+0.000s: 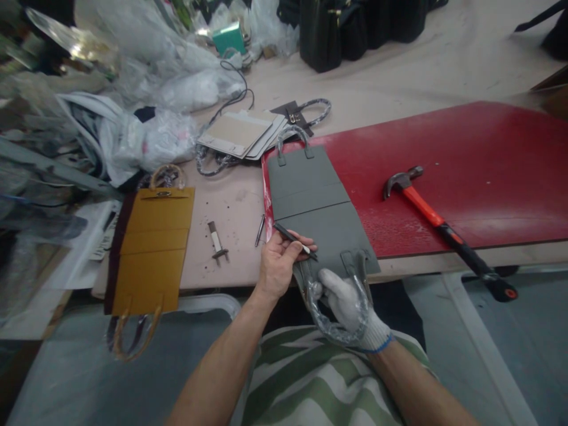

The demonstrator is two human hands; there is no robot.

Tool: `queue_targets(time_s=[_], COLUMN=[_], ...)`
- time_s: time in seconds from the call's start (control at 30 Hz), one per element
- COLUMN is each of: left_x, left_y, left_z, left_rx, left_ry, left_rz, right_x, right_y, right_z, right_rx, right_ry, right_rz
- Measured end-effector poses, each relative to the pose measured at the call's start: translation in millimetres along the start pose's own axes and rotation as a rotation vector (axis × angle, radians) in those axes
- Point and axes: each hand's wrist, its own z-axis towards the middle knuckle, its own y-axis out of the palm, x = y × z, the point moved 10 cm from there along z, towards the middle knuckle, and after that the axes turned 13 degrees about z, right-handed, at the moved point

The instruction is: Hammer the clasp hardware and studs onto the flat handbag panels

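A flat grey leather bag panel (317, 207) with a handle at each end lies across the left end of a red board (465, 171). My left hand (279, 263), bare, is closed on a thin dark tool (293, 239) with a pale tip, held at the panel's near left corner. My right hand (348, 305), in a white glove, grips the plastic-wrapped near handle (332, 328) and the panel's near edge, which hangs over the table edge towards my lap.
A hammer (444, 228) with an orange and black handle lies on the red board to the right. A mustard bag panel (153, 248) lies at the left. A small awl (217, 241) and a metal pin (260, 231) sit between them. Pale panels (242, 133), plastic bags and black bags (328, 29) fill the back.
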Motion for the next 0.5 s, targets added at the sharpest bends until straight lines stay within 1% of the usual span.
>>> queue_targets(time_s=[0.1,0.2,0.3,0.5], left_x=[-1.5,0.0,3.9,10.3], left_y=[2.1,2.6,2.7,3.1], left_z=[-3.2,-6.3,-8.2,-9.9], left_rx=[-0.007,-0.003,-0.007,-0.022], left_ry=[-0.012,-0.005,0.020,0.069], left_rz=[-0.036,-0.049,-0.051,-0.003], right_x=[0.5,2.3,5.7,6.1], right_y=[2.6,7.0,10.5,14.3], right_z=[-2.3,-4.2,-4.8,-4.8], right_rx=[-0.001,-0.002,-0.008,-0.029], right_ry=[-0.005,0.015,0.054,0.066], right_rz=[0.177,0.274,0.303,0.301])
